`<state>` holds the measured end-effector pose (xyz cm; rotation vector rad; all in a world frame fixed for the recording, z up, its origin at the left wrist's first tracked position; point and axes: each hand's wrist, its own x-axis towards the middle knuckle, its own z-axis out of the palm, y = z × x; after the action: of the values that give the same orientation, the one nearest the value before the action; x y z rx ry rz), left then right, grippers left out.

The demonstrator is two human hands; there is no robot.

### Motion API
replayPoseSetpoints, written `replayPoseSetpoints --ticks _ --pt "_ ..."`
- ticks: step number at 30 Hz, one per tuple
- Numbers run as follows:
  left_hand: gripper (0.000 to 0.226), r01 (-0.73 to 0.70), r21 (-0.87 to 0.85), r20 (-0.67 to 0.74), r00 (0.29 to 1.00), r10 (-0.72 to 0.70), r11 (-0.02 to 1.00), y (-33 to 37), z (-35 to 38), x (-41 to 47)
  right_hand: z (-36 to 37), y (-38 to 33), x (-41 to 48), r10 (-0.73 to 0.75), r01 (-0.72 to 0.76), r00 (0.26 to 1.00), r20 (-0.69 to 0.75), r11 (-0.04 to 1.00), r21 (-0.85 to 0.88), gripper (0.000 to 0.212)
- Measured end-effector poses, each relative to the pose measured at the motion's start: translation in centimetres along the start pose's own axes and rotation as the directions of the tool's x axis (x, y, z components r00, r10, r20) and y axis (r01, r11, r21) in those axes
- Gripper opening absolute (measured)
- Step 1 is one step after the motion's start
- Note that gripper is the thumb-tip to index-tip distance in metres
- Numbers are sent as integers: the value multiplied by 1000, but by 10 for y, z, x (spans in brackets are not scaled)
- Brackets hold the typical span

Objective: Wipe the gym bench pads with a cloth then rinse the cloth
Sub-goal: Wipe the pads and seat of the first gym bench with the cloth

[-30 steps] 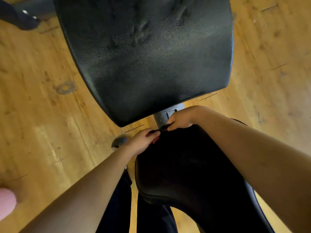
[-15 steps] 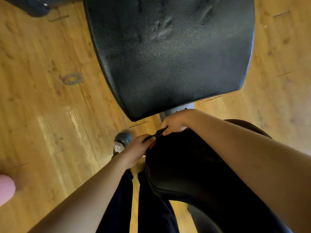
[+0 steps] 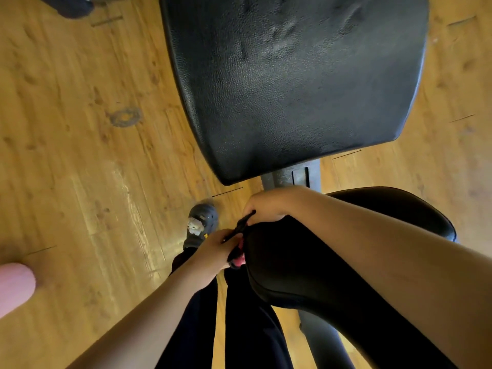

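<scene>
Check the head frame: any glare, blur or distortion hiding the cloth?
Head view: wide-angle bending at the edges; glare streak on the wood floor; soft sheen on the far pad; shoe slightly blurred; the dark cloth, pinched by left hand and right hand, nearly vanishes against the black near pad.

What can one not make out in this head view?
Head view:
Cloth: only a dark strip between left hand and right hand shows; the rest merges with the small pad.
Large pad: cut off by the top edge.
Pink object: cut off by the left edge, unidentifiable.
Frame: mostly hidden under both pads.
</scene>
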<state>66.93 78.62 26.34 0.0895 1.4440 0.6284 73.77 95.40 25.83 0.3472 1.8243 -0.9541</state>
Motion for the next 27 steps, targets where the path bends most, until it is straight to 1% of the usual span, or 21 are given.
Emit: replayPoseSetpoints --ticks 3,7,9,12,15,18,19,20,21,22,23,25,27 --pt "20 -28 -24 7 1000 28 999 5 1 -13 4 0 -13 -25 29 998 -61 998 61 28" --pt "13 -81 31 17 997 80 996 6 -8 -23 1 -13 -25 -95 103 991 -96 992 79 22" --pt "13 -91 37 30 995 90 995 5 -9 -29 0 -19 -30 -114 121 988 -105 990 67 22" --pt "11 -53 -1 13 999 53 999 0 -6 -27 1 -30 -31 -75 73 992 -106 997 -17 24" --pt "9 -11 -131 48 999 17 991 -4 2 -21 9 -43 -25 -12 -1 991 -130 995 -98 24" --pt "23 13 -258 34 999 -5 966 -11 3 -28 12 -55 -31 0 -22 989 -149 989 -146 17" --pt "27 14 -259 45 999 -2 966 -11 2 -34 12 -59 -37 1 -25 989 -148 986 -165 19" --pt "28 11 -236 77 997 8 972 -11 -1 -42 12 -65 -43 -5 -23 989 -150 983 -182 26" --pt "27 7 -194 115 993 16 981 -10 -4 -50 12 -71 -49 -10 -19 989 -146 980 -197 33" --pt "26 12 -161 157 987 14 987 -10 -6 -59 13 -76 -55 -12 -18 990 -144 979 -205 34" --pt "26 35 -150 192 981 -6 988 -8 -10 -67 15 -80 -62 -9 -19 988 -152 984 -178 31" --pt "25 58 -111 223 974 -32 992 -1 -18 -78 20 -85 -80 -4 -9 975 -220 998 -59 18" --pt "24 32 -42 203 979 -23 999 11 -29 -85 30 -88 -97 52 -25 942 -332 996 84 28"
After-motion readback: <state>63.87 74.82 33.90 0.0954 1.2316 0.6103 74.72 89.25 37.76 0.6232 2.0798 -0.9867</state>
